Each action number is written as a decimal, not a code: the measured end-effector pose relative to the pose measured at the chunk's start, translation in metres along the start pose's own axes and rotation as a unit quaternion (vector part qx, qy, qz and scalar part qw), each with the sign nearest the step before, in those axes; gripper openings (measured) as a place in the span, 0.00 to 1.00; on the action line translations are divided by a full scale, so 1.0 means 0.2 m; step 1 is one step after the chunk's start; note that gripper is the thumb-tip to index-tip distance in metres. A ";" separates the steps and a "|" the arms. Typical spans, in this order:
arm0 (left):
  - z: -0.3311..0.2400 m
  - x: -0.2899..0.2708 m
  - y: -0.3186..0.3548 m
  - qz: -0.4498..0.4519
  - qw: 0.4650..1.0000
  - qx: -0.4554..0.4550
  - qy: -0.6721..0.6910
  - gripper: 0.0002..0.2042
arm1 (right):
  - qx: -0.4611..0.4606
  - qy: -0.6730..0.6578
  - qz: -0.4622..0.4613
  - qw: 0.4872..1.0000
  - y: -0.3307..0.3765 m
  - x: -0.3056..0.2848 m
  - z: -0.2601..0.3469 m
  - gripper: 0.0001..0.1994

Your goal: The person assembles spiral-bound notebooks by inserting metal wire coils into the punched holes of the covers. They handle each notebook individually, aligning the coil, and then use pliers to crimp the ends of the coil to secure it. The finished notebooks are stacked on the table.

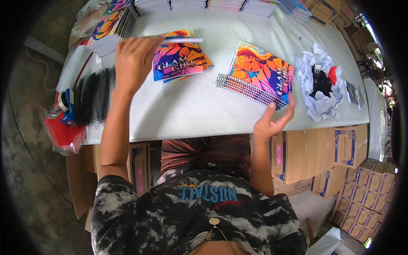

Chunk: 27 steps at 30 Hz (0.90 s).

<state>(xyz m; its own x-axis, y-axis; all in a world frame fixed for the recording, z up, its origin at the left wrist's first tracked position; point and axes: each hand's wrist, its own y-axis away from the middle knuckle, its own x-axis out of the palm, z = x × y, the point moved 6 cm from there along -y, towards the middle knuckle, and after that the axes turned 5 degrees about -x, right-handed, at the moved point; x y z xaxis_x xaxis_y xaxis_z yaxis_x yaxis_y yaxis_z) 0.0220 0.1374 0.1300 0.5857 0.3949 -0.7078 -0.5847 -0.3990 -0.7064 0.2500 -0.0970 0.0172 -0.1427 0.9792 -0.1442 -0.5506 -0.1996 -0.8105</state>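
Note:
My left hand is closed on a thin white notebook block, seen edge-on above a fanned pile of notebooks with bright illustrated covers. No coil shows on that pile. To the right lies a stack of spiral-bound notebooks with the same cover, several coils lined up along its near side. At the near right corner of this stack is my right hand, thumb and fingers apart, holding nothing. Whether its fingertips touch the stack I cannot tell.
Loose black coils lie at the left beside a blue tape dispenser. Bound notebooks line the far edge. Crumpled paper with black and red scraps sits at the right. Cardboard boxes stand under the white-covered table.

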 end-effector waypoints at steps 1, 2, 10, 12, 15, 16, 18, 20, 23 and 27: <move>-0.02 -0.06 -0.05 -0.019 1.000 0.007 0.017 0.11 | -0.009 -0.015 0.049 0.999 -0.02 0.04 0.06 0.27; -0.08 -0.10 -0.07 0.022 0.999 0.026 0.022 0.11 | -0.018 -0.029 0.097 0.995 -0.05 0.07 0.14 0.27; -0.57 -0.21 0.32 0.188 0.945 0.092 0.252 0.12 | 0.030 -0.090 0.654 0.751 0.24 0.36 0.52 0.21; -0.40 -0.24 0.27 0.103 0.961 -0.046 0.254 0.17 | 0.115 -0.241 0.485 0.833 0.15 0.30 0.47 0.16; -0.21 -0.23 0.36 -0.035 0.897 -0.284 0.338 0.21 | 0.266 -0.412 0.287 0.823 0.10 0.22 0.30 0.12; -0.17 -0.11 0.43 0.008 0.847 -0.318 0.426 0.19 | 0.238 -0.437 0.293 0.817 0.08 0.22 0.29 0.10; -0.14 0.19 0.65 0.091 0.735 -0.399 0.541 0.17 | 0.259 -0.408 0.340 0.807 0.21 0.30 0.16 0.10; -0.16 0.37 0.79 0.127 0.680 -0.445 0.569 0.15 | 0.289 -0.383 0.384 0.789 0.32 0.35 0.05 0.11; -0.14 0.35 0.79 0.142 0.748 -0.402 0.509 0.13 | 0.263 -0.459 0.346 0.775 0.14 0.34 0.22 0.13; 0.46 0.29 0.75 0.120 0.894 -0.430 0.031 0.13 | 0.213 -0.415 0.413 0.782 0.16 0.34 0.17 0.14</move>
<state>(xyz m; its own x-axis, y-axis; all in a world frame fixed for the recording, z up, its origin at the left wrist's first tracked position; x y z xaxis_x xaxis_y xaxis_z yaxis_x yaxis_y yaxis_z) -0.0840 0.1762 -0.0175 0.5472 0.1763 -0.8182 -0.0662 -0.9654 -0.2524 0.1945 -0.0388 0.0010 -0.9819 0.1843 0.0427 -0.1875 -0.9190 -0.3469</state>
